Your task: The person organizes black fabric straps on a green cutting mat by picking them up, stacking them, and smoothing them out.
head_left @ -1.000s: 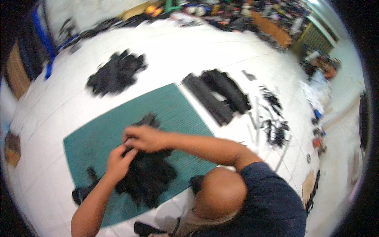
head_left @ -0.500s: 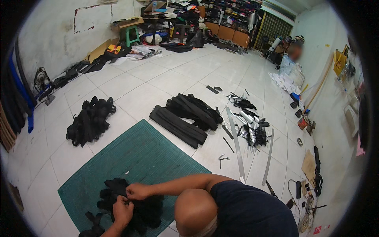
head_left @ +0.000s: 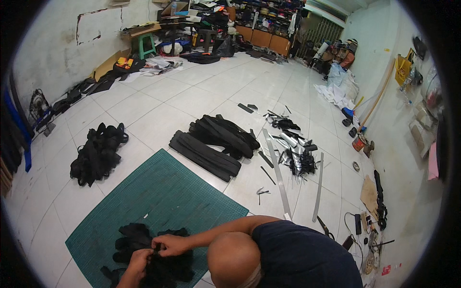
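My left hand [head_left: 138,263] and right hand [head_left: 172,245] pinch nearly closed on the black cloth bundle [head_left: 170,271], near on the green mat [head_left: 158,192]; how much they catch I cannot tell. It looks light, soft and limp, best pinched at single edges, though loose folds crowd my fingertips. Farther out lie a black pile [head_left: 98,156] left and folded black strips [head_left: 204,156] right.

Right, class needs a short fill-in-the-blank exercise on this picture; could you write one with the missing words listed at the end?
1. The left hand and right hand are close together at a black pile on the ____ cutting mat.
2. The hand nearer the picture's lower edge is the ____ one.
3. The folded black bundles lie to the ____ of the looped black heap.
4. Two long grey strips lie on the tiled ____.

Missing words: green; left; right; floor.
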The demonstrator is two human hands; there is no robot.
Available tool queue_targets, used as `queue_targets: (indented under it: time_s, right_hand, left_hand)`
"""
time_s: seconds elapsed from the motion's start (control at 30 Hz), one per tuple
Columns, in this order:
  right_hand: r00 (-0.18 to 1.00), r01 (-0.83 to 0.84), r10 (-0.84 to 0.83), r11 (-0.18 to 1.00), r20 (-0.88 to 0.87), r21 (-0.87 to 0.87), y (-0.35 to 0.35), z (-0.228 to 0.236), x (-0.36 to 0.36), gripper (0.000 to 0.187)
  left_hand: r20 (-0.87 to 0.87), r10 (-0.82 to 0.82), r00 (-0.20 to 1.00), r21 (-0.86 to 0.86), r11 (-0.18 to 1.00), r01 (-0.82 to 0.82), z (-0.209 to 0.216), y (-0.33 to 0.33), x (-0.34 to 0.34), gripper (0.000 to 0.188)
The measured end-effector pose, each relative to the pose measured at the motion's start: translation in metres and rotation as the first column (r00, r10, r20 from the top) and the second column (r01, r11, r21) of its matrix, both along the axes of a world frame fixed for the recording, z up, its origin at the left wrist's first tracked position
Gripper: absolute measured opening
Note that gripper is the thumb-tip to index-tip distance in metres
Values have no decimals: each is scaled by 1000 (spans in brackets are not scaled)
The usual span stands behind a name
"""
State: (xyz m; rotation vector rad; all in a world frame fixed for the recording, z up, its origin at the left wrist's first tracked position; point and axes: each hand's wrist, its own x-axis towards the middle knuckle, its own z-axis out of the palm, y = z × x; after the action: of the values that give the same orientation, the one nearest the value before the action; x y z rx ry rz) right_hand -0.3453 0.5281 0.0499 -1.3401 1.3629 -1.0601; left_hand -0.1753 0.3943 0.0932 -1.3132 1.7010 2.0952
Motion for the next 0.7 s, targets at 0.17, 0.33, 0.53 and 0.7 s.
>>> queue_targets:
  time_s: [0.17, 0.33, 0.53, 0.7]
  right_hand:
    - [962, 18, -83, 969, -260, -246, 4, 8, -3, 36]
    - [876, 3, -205, 908, -437, -419, 2, 22, 3, 28]
    - [856, -25, -255, 848, -449, -530, -5, 14, -3, 23]
    - [785, 150, -332, 921, -523, -360, -2, -13, -35, 22]
  left_hand:
    - [-47, 12, 999, 24, 1000, -11, 5, 6, -1, 14]
    - [-153, -13, 988, -1, 1000, 13, 0, 2, 7, 14]
    - [-165, 50, 985, 3, 999, -50, -2, 10, 10, 12]
    - [-75, -25, 997, -538, 843, -19, -10, 13, 32, 14]
